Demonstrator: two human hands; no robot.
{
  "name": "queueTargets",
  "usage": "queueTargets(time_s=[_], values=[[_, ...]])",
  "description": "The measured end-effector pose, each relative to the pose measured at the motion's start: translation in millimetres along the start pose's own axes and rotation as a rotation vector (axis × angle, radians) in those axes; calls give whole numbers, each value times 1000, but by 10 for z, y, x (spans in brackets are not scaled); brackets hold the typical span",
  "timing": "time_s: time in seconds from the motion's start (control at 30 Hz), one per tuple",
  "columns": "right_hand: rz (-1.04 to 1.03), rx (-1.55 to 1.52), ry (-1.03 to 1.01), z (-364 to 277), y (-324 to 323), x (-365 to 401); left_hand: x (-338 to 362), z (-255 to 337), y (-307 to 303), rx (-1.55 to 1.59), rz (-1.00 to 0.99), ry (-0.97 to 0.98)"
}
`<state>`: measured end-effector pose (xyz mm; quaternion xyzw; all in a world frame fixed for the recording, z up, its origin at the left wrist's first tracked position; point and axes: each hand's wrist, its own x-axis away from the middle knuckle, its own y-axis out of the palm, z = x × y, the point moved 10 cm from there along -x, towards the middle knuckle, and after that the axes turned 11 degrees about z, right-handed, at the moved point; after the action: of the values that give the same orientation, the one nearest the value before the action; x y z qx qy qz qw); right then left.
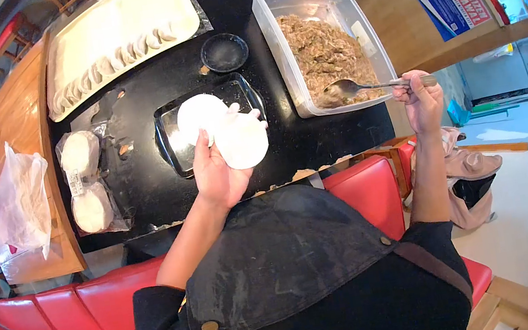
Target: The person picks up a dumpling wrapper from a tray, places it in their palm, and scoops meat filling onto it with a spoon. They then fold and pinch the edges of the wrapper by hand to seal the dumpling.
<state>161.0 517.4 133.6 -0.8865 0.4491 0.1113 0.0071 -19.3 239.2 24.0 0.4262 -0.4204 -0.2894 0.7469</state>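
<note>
My left hand (219,177) holds a round white dumpling wrapper (244,146) over the black tray (169,148), its fingertips showing past the far edge. Beside and partly behind it are more white wrappers (196,115) on that tray. My right hand (422,100) is closed around the handle of a metal spoon (375,86). The spoon's bowl rests at the near side of the minced filling (321,44), inside a clear plastic container (273,41). A small black dish (224,53) sits between the tray and the container.
At the back left, a cream tray (120,22) carries a row of several folded dumplings (103,67). Two plastic packs of wrappers (91,211) lie on the black table (144,207). A plastic bag (18,202) is at far left. Red seats (371,193) stand along the near side.
</note>
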Motion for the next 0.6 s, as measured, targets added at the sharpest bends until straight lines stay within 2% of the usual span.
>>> queueTargets(time_s=[0.1,0.2,0.3,0.4,0.43,0.47,0.53,0.6], values=[[49,-110,17,34,8,-21,-39,-95,17,-6,36,-26],[85,-249,22,124,347,186,-76,-187,101,52,27,-83],[-63,-177,-384,-173,936,586,-18,-191,303,147,-15,-165],[-292,80,-695,-446,1426,984,-3,-8,219,275,81,-84],[-405,171,-805,-465,1554,1112,67,89,324,343,-23,-80],[-448,169,-903,-519,1636,1207,93,154,318,344,-22,-67],[-554,184,-997,-538,1759,1357,153,286,368,451,-90,-57],[-618,204,-993,-549,1831,1451,190,342,349,419,-55,-34]])
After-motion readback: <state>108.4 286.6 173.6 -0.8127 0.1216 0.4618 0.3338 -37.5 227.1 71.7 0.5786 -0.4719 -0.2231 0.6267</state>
